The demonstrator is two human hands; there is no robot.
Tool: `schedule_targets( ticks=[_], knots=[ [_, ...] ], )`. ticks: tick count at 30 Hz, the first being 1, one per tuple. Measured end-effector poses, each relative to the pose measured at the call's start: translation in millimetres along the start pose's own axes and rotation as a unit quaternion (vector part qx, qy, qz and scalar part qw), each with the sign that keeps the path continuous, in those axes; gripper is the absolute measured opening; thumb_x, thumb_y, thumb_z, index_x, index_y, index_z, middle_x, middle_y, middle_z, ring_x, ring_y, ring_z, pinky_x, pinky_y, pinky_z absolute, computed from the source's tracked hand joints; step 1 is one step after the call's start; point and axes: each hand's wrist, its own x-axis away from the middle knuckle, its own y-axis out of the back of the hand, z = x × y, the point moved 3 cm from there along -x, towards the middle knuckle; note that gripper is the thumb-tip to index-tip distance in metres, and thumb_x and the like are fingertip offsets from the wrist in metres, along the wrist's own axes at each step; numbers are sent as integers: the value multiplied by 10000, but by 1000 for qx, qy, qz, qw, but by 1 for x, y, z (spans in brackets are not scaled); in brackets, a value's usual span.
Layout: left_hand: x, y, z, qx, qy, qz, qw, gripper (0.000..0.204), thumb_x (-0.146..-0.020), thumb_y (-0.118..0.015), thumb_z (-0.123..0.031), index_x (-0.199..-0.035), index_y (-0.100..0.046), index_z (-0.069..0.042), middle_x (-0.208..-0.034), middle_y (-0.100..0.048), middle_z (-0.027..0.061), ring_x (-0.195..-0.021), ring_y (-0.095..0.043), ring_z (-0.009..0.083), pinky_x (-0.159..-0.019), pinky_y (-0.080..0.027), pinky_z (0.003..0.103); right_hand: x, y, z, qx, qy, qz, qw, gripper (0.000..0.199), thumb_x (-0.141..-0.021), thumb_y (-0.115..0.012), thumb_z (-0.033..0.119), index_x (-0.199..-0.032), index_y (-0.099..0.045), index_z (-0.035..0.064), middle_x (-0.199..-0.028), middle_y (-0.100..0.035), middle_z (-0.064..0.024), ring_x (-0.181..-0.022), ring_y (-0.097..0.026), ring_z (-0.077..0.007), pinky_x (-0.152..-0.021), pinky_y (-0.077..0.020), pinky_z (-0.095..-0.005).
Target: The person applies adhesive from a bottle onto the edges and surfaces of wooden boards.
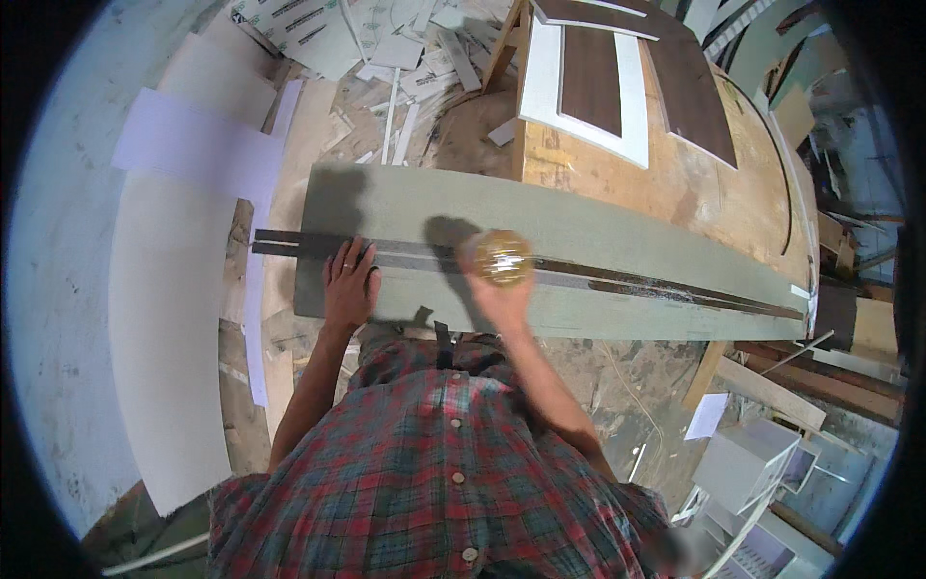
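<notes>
Two long, narrow dark strips (656, 287) lie side by side along a grey-green board (424, 198), their left ends sticking out past its edge. My left hand (350, 282) lies on the strips near that end, fingers stretched out and slightly apart. My right hand (502, 297), a little blurred, grips a round, shiny amber thing (503, 258) over the strips near the board's middle. From above I cannot tell whether it is a roll or a container. Toward the right, parts of the strips look darker and glossier, with small pale specks on one.
At the far right, a wooden worktop (598, 183) carries white-framed brown panels (590, 82). Long white boards (174, 289) and a lilac panel (198, 135) stand on the left. Offcuts (415, 82) litter the far floor. A white rack (748, 468) is at the lower right.
</notes>
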Motion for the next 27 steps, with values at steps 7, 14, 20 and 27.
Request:
schedule_targets(
  ticks=[7,14,20,27],
  knots=[
    [4,14,41,37,10,3,999,434,-930,-582,-251,-1346,-578,-125,-1501,-438,106,-1373,-399,327,-1122,-294,519,1,-87,50,-35,-29,49,998,587,-684,-869,167,-1173,-568,43,-1059,-686,-101,-996,-676,-222,-869,-531,-349],
    [4,17,48,83,10,-6,996,432,-936,-573,-220,-1353,-578,-108,-1503,-439,115,-1376,-396,330,-1128,-274,515,3,90,-55,44,-24,-133,990,571,-727,-792,45,-1227,-531,-48,-1128,-639,-135,-1049,-634,-236,-938,-508,-385],
    [6,11,53,89,22,-15,996,433,-929,-576,-230,-1346,-581,-112,-1476,-462,120,-1367,-399,341,-1130,-277,514,9,104,-10,26,-42,-199,979,410,-772,-764,21,-1148,-613,-39,-1090,-671,-110,-1014,-650,-215,-918,-509,-360],
    [-1,8,47,29,10,29,999,465,-922,-567,-219,-1375,-550,-117,-1495,-443,99,-1385,-378,334,-1146,-267,498,26,15,-5,23,-54,-38,998,647,-647,-852,164,-1207,-565,15,-1091,-671,-100,-1023,-650,-223,-905,-523,-375]
  ],
)
